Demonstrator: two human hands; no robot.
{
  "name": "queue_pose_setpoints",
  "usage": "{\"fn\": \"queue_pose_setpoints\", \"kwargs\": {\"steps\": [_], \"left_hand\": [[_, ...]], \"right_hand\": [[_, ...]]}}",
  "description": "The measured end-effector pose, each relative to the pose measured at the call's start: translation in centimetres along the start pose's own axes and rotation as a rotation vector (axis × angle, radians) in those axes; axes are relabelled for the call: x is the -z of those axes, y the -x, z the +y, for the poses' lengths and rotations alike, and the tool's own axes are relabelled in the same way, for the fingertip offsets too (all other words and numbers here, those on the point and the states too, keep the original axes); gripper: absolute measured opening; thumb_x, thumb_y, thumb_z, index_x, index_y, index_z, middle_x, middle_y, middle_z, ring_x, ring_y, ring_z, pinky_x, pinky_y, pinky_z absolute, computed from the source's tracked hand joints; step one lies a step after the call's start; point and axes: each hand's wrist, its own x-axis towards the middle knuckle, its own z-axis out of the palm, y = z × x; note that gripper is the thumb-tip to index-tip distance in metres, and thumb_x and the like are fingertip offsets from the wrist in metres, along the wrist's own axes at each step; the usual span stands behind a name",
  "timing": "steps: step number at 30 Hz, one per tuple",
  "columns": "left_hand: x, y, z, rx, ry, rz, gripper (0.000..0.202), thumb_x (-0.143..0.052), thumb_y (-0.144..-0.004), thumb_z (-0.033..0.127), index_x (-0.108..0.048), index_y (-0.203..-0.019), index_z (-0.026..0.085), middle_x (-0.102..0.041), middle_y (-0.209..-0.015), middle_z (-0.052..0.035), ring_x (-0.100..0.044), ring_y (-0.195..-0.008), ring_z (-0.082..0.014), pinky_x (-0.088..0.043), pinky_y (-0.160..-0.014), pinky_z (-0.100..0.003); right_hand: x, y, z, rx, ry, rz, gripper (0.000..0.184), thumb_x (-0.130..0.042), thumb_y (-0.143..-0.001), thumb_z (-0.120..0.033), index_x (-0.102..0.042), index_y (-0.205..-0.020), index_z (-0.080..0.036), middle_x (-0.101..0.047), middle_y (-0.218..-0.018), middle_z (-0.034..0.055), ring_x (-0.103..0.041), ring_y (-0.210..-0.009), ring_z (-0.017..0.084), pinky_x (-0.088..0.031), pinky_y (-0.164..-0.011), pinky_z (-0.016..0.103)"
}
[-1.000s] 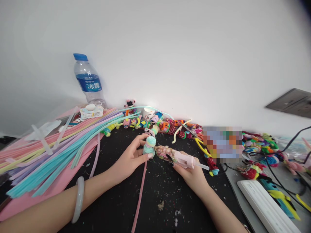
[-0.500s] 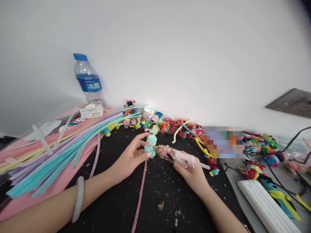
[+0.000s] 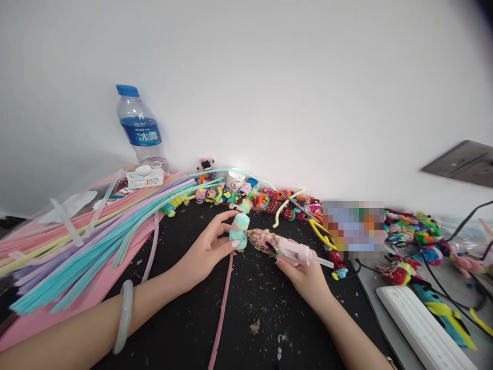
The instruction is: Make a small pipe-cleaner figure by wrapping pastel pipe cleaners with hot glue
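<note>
My left hand [image 3: 206, 252] pinches a small coiled pipe-cleaner figure [image 3: 239, 231] in teal, pink and yellow, holding it upright on the black mat [image 3: 246, 318]. My right hand [image 3: 304, 275] grips a pink hot glue gun [image 3: 283, 245] whose fluff-crusted nozzle points left and touches the figure's side. A long pink pipe cleaner [image 3: 221, 313] runs from under the figure toward me. A pale bangle [image 3: 124, 316] sits on my left wrist.
A fan of pastel pipe cleaners [image 3: 96, 226] lies on pink sheets at left. A water bottle [image 3: 140, 128] stands by the wall. Finished colourful figures [image 3: 269, 200] line the back edge. Scissors [image 3: 308, 216], cables and a white power strip [image 3: 419, 329] crowd the right.
The glue gun's nozzle and the figure have shifted slightly right and up; otherwise both hands stay in place.
</note>
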Motion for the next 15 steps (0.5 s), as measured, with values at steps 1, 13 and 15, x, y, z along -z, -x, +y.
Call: {"fn": "queue_pose_setpoints", "kwargs": {"steps": [1,13,15], "left_hand": [[0.00,-0.01,-0.01,-0.002,0.004,0.001,0.050,-0.059,-0.084,0.026,-0.039,-0.129,0.029,-0.058,-0.109,-0.0053,-0.058,-0.090,-0.0184,-0.047,-0.082,-0.033],[-0.18,-0.07,0.19,0.016,0.079,-0.027,0.046,-0.056,-0.086,0.023,-0.038,-0.128,0.027,-0.059,-0.117,-0.0060,-0.057,-0.100,-0.0185,-0.044,-0.086,-0.031],[-0.21,-0.07,0.20,0.017,0.104,-0.043,0.046,-0.056,-0.086,0.022,-0.038,-0.128,0.027,-0.059,-0.118,-0.0060,-0.056,-0.103,-0.0190,-0.042,-0.090,-0.032]], "right_hand": [[-0.01,-0.01,-0.02,0.003,-0.005,-0.002,0.016,-0.059,-0.077,-0.022,-0.067,-0.091,-0.018,-0.073,-0.083,0.0048,-0.067,-0.071,0.020,-0.053,-0.063,0.026],[0.05,-0.06,-0.08,-0.016,0.053,0.015,0.012,-0.059,-0.077,-0.026,-0.067,-0.078,-0.017,-0.072,-0.077,0.0055,-0.066,-0.072,0.022,-0.052,-0.059,0.027],[0.06,-0.05,-0.07,-0.007,0.054,0.011,0.012,-0.059,-0.077,-0.025,-0.068,-0.081,-0.018,-0.072,-0.078,0.0047,-0.067,-0.071,0.021,-0.053,-0.060,0.027]]}}
